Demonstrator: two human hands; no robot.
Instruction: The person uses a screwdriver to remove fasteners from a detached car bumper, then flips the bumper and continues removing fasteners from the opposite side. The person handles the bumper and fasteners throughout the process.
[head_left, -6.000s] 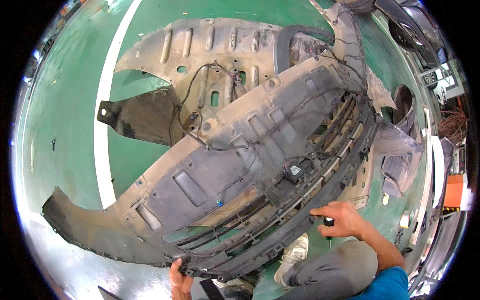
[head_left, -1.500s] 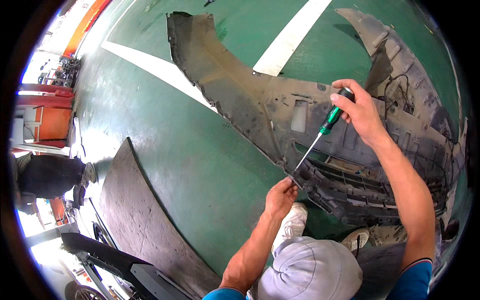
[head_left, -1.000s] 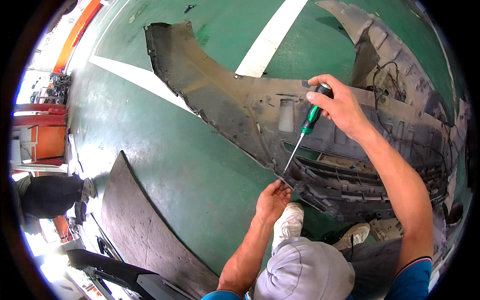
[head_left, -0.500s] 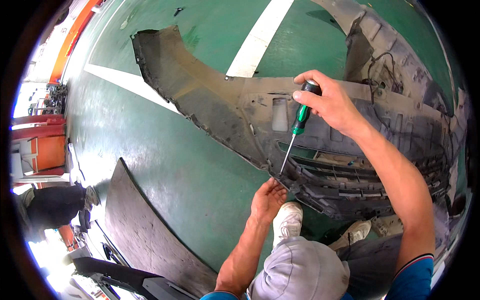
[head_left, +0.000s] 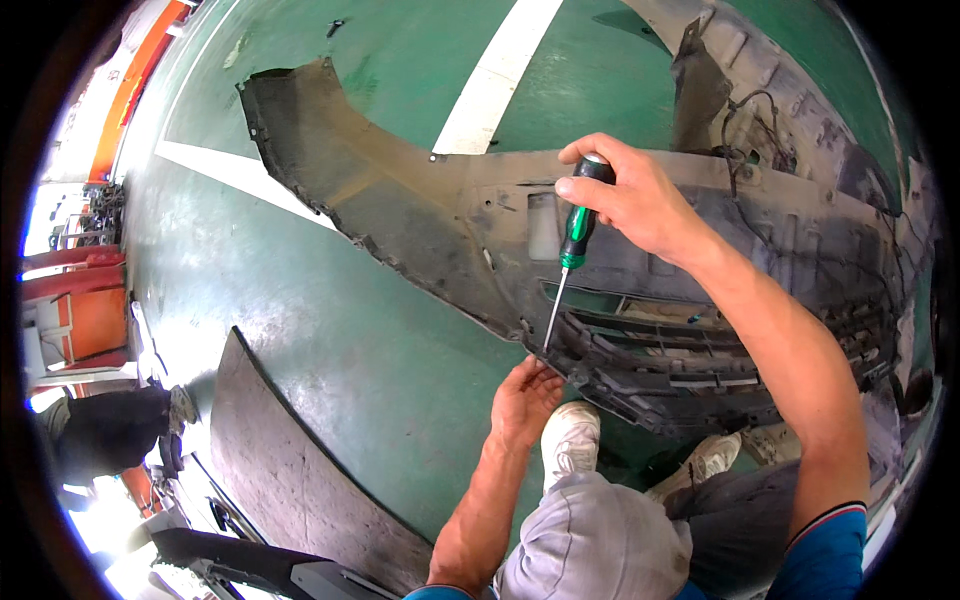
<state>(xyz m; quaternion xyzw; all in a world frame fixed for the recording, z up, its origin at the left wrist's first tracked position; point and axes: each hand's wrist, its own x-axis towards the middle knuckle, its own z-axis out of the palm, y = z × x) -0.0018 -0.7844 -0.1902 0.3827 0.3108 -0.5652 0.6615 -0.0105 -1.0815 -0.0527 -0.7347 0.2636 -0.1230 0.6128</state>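
Note:
My right hand (head_left: 635, 195) grips a screwdriver (head_left: 578, 225) by its black and green handle, held nearly upright. Its thin shaft runs down to the near edge of a large, dusty dark plastic car bumper (head_left: 400, 190) lying on the floor. At that same edge, just below the screwdriver's tip, are the curled fingers of my left hand (head_left: 525, 400), closed on the bumper's rim. Whatever sits exactly under the tip is too small to make out. The bumper's slatted grille (head_left: 670, 340) lies to the right of the tip.
Loose black wiring (head_left: 755, 150) hangs on another curved grey panel at the upper right. A curved grey panel (head_left: 290, 470) lies at the lower left. Beyond it a person's dark trouser leg (head_left: 110, 425) shows. White shoes (head_left: 572, 440) and a grey cap (head_left: 600, 545) fill the near side.
The whole view has shifted slightly, so the bumper and both hands appear a little further left. Both hands keep their holds, with the screwdriver at the same edge.

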